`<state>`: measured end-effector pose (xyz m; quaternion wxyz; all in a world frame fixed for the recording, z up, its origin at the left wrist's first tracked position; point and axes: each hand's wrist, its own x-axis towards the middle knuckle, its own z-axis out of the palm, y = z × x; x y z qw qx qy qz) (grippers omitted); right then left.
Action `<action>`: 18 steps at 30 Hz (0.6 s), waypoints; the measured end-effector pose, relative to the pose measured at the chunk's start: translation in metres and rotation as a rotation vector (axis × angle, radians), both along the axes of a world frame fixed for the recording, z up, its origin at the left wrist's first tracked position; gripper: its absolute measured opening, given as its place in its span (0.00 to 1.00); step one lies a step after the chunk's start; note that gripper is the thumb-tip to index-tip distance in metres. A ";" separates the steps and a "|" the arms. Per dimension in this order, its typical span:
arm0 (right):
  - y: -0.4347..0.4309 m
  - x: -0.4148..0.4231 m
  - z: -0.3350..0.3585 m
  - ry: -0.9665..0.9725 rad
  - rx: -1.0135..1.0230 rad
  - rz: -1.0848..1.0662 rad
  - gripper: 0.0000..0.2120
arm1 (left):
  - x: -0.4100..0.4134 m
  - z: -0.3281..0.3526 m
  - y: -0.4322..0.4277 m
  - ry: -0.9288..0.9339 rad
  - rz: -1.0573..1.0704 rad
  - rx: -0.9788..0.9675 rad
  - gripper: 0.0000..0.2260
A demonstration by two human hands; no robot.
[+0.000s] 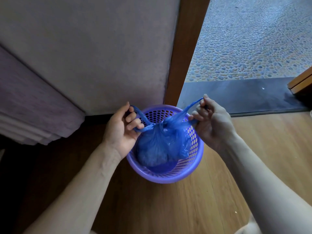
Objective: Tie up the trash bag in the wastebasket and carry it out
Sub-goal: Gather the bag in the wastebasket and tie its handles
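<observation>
Blue trash bag (158, 146) sits inside purple wastebasket (196, 159), between both hands. Left hand (120, 129) closed around left bag handle (141, 115). Right hand (213, 122) closed around right bag handle (190, 106), pulled tight. Bag neck gathered midway between hands. Wastebasket stands on wooden floor (194, 205), below hands.

The trash bag (158, 146) is thin blue plastic film — crinkled, faintly glossy, drawn into taut ropes at its handles. The wastebasket (195, 164) is smooth lilac moulded plastic with a soft sheen, its wall pierced with oval holes. It stands on a wood-grain plank floor (219, 191), satin and smooth. The wall (92, 56) behind looks matt and slightly grainy; the door frame (185, 48) is brown wood. Outside, the paving (253, 48) is pebbled and rough — the threshold (236, 95) dark matt stone.
</observation>
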<state>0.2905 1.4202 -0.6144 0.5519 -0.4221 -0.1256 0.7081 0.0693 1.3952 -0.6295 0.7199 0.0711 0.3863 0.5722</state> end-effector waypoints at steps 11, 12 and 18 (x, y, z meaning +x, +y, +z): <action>0.001 0.065 -0.047 -0.064 -0.369 -0.154 0.17 | -0.055 -0.040 0.004 0.308 0.238 -0.354 0.14; 0.001 0.065 -0.049 -0.072 -0.378 -0.158 0.17 | -0.053 -0.043 0.003 0.318 0.231 -0.350 0.14; 0.006 0.059 -0.042 -0.118 -0.305 -0.158 0.15 | -0.045 -0.035 0.004 0.435 0.217 -0.264 0.12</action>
